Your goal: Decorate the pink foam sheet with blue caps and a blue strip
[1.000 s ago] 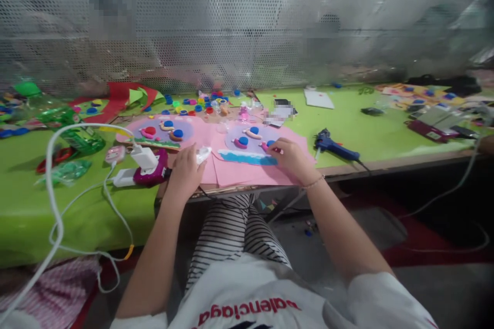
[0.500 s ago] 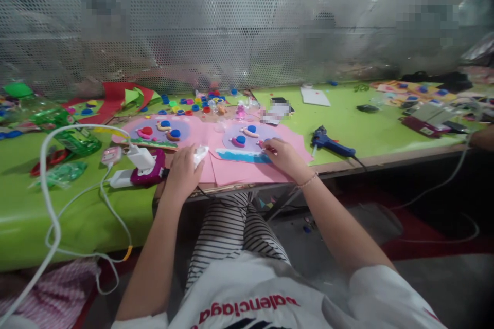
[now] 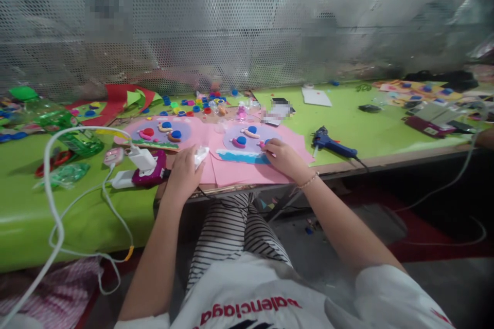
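My left hand (image 3: 184, 170) rests at the table's front edge, its fingers closed on a white crumpled wad (image 3: 201, 154), perhaps soft clay or a wrapper. My right hand (image 3: 283, 157) pinches at a small pink clay piece (image 3: 262, 144) on the right-hand picture, beside a blue cap; the fingertips partly hide it. That picture is a pink sheet (image 3: 299, 145) with a lilac oval and a blue-and-white strip, bearing snail-like figures made of caps and clay (image 3: 240, 141). A similar pink picture (image 3: 129, 127) with a green strip lies to its left.
Right of the pictures lies a blue glue gun (image 3: 334, 144). A purple power adapter (image 3: 152, 170) with white plugs and looping cables (image 3: 57, 205) sits at left, near a green bottle (image 3: 79, 139) and red scissors (image 3: 52, 163). Loose bottle caps (image 3: 196, 108) lie behind, before a perforated metal screen (image 3: 247, 20).
The view has shifted very slightly. Both hands stay in nearly the same places; the right fingers have barely moved at the pink clay piece.
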Demonstrator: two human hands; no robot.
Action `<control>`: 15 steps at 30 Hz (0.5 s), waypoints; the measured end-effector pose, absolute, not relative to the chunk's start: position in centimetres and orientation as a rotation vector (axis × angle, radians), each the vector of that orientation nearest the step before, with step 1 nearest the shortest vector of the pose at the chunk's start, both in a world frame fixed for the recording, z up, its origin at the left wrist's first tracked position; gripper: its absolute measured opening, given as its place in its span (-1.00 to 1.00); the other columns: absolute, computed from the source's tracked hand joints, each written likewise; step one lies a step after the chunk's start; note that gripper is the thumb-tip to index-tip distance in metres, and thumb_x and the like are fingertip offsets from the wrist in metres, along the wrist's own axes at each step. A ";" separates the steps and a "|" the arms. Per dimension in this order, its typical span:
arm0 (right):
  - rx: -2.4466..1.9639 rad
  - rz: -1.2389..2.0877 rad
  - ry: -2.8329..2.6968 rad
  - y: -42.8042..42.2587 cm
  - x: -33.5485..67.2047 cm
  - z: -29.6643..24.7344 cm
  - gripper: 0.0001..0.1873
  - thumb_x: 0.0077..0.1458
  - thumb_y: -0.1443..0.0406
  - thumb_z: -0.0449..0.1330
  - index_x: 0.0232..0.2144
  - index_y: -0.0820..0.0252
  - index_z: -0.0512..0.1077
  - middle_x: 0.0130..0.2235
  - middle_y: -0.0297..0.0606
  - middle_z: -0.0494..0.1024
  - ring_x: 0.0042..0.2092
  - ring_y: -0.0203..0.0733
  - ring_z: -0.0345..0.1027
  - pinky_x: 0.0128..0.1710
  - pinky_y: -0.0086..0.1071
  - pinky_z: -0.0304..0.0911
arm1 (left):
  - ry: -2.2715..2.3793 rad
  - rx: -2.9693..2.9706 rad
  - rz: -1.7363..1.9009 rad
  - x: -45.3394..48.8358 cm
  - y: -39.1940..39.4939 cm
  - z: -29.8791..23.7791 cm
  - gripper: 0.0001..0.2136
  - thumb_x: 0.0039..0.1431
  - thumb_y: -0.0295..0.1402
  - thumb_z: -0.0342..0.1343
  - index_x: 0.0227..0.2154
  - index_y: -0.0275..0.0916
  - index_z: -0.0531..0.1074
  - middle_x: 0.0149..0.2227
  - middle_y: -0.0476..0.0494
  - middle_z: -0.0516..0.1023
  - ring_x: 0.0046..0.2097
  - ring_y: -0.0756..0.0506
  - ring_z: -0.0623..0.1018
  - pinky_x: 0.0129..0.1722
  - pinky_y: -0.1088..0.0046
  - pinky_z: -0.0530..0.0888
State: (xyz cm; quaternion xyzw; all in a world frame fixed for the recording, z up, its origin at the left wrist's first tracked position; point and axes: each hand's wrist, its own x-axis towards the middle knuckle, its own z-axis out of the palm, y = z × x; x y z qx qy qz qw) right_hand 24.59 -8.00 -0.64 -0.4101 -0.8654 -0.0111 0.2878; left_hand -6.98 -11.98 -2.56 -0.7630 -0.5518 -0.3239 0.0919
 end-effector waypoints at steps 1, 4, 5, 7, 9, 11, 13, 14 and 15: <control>-1.101 -0.039 -2.322 -8.0 24.6 -0.6 -0.72 0.17 0.46 -0.01 -0.27 0.27 0.50 -0.21 -0.06 0.47 -0.22 -0.11 0.40 -0.15 -0.23 0.37 | -1.637 -2.269 -0.968 -7.0 -12.0 -2.5 -0.57 0.22 -0.34 -0.01 0.13 -0.32 0.19 0.05 -0.42 0.41 0.13 -0.32 0.37 0.16 -0.03 0.27; -1.116 -0.074 -2.383 -8.1 25.0 -0.6 -0.71 0.18 0.46 -0.02 -0.29 0.27 0.51 -0.22 -0.06 0.47 -0.24 -0.11 0.39 -0.17 -0.23 0.37 | -1.634 -2.288 -0.983 -7.0 -12.1 -2.4 -0.58 0.22 -0.33 -0.02 0.13 -0.34 0.20 0.05 -0.44 0.41 0.14 -0.33 0.36 0.17 -0.03 0.26; -1.113 -0.087 -2.406 -8.2 25.1 -0.6 -0.71 0.17 0.47 -0.02 -0.28 0.28 0.51 -0.22 -0.05 0.47 -0.24 -0.11 0.38 -0.18 -0.23 0.37 | -1.635 -2.295 -0.987 -7.0 -12.1 -2.4 -0.58 0.22 -0.33 -0.02 0.13 -0.35 0.21 0.05 -0.44 0.41 0.14 -0.33 0.36 0.17 -0.03 0.26; -1.101 -0.115 -2.435 -8.3 25.4 -0.5 -0.70 0.15 0.49 -0.02 -0.28 0.29 0.52 -0.21 -0.03 0.47 -0.22 -0.09 0.37 -0.18 -0.21 0.38 | -1.639 -2.298 -0.990 -6.9 -12.2 -2.4 -0.58 0.22 -0.34 -0.02 0.13 -0.33 0.21 0.05 -0.44 0.41 0.15 -0.32 0.35 0.17 -0.04 0.26; -1.094 -0.138 -2.446 -8.4 25.6 -0.3 -0.69 0.14 0.50 -0.02 -0.28 0.29 0.53 -0.21 -0.03 0.47 -0.21 -0.07 0.37 -0.17 -0.19 0.38 | -1.641 -2.287 -0.991 -6.8 -12.2 -2.4 -0.58 0.22 -0.35 -0.02 0.13 -0.31 0.20 0.06 -0.42 0.40 0.15 -0.31 0.35 0.18 -0.04 0.25; -1.102 -0.149 -2.448 -8.4 25.8 -0.3 -0.68 0.13 0.50 -0.01 -0.29 0.26 0.54 -0.22 -0.05 0.48 -0.21 -0.08 0.36 -0.18 -0.19 0.38 | -1.633 -2.277 -0.985 -6.8 -12.1 -2.5 -0.58 0.22 -0.36 -0.02 0.13 -0.30 0.20 0.06 -0.40 0.41 0.15 -0.30 0.36 0.19 -0.03 0.24; -1.113 -0.145 -2.448 -8.4 26.0 -0.4 -0.66 0.10 0.52 0.00 -0.29 0.23 0.55 -0.24 -0.07 0.48 -0.22 -0.08 0.36 -0.18 -0.18 0.38 | -1.620 -2.276 -0.974 -6.9 -12.0 -2.6 -0.59 0.22 -0.36 -0.02 0.13 -0.29 0.20 0.06 -0.38 0.41 0.14 -0.29 0.36 0.19 -0.01 0.24; -1.116 -0.141 -2.448 -8.4 26.1 -0.4 -0.66 0.08 0.53 0.01 -0.29 0.23 0.56 -0.24 -0.07 0.48 -0.22 -0.08 0.36 -0.17 -0.17 0.38 | -1.615 -2.278 -0.967 -7.0 -11.9 -2.7 -0.59 0.22 -0.35 -0.02 0.12 -0.29 0.21 0.06 -0.37 0.41 0.14 -0.29 0.36 0.19 -0.01 0.24; -1.116 -0.135 -2.448 -8.4 26.2 -0.5 -0.65 0.06 0.54 0.02 -0.28 0.22 0.56 -0.24 -0.07 0.48 -0.21 -0.07 0.36 -0.15 -0.16 0.37 | -1.609 -2.280 -0.959 -7.1 -11.9 -2.7 -0.60 0.22 -0.36 -0.03 0.12 -0.30 0.22 0.06 -0.38 0.41 0.14 -0.29 0.36 0.18 0.00 0.25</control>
